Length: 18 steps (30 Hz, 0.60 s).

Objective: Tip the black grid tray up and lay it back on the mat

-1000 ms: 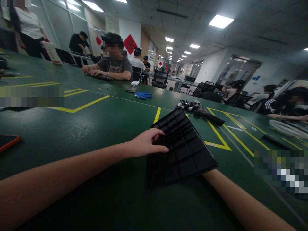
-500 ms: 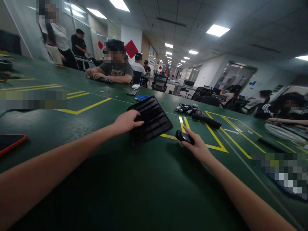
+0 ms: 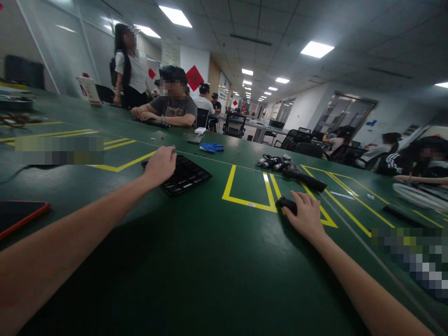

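A black compartment tray (image 3: 185, 175) lies flat on the green table (image 3: 196, 252), left of a yellow taped square. My left hand (image 3: 160, 164) rests on the tray's near-left edge with its fingers curled over it. My right hand (image 3: 307, 212) lies over a small black object (image 3: 287, 204) at the square's near right corner, fingers closed around it.
A cluster of small cylinders (image 3: 275, 161) and a long black tool (image 3: 304, 179) lie beyond the right hand. Blue gloves (image 3: 212, 147) sit further back. A red-edged phone (image 3: 21, 215) is at the left. Seated people work across the table; one stands at the back left.
My left hand carried the tray from in front of me out to the left and set it flat. My right hand came out from under it holding the black object and lowered it.
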### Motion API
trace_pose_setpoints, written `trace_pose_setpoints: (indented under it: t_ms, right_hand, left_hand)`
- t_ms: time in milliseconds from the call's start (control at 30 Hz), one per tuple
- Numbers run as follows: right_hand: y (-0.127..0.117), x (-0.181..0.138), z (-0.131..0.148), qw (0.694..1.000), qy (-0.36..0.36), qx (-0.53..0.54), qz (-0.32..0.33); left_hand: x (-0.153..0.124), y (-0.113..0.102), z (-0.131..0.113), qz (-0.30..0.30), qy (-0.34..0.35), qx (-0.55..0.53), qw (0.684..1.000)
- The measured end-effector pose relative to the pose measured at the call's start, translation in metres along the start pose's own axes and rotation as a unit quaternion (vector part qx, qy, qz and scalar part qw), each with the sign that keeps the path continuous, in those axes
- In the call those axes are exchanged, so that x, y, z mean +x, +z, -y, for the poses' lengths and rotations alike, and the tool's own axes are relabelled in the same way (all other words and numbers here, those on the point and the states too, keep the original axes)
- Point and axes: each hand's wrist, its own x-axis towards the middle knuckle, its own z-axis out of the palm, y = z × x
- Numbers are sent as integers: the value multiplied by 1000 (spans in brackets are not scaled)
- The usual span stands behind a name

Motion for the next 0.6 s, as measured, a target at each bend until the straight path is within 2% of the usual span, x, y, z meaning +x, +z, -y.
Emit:
trace_pose_setpoints:
  t_ms: [67, 100, 167, 233, 300, 367, 467, 533, 600]
  right_hand:
    - [-7, -2, 17, 999, -19, 23, -32]
    - [-11, -5, 29, 998, -39, 44, -29]
    - [-20, -11, 53, 993, -85, 86, 8]
    - [-29, -19, 76, 982, -128, 117, 72]
    - [-37, -26, 93, 967, -164, 139, 140]
    - [-41, -31, 101, 951, -185, 154, 195]
    - [-43, -28, 99, 942, -186, 166, 224]
    - [-40, -23, 89, 954, -179, 148, 188]
    - [-35, -15, 72, 975, -161, 98, 114]
  left_hand:
    - [-9, 7, -26, -17, 46, -21, 999]
    - [-16, 12, -40, -1, 83, -38, 996]
    - [-35, 27, -65, 81, 155, -78, 981]
    - [-54, 44, -81, 183, 224, -95, 953]
    - [-68, 58, -88, 267, 255, -93, 925]
    - [-73, 65, -89, 310, 256, -85, 911]
    - [-74, 61, -90, 294, 258, -80, 917]
    - [-81, 50, -96, 262, 278, -83, 920]
    - [-94, 38, -108, 271, 327, -100, 900]
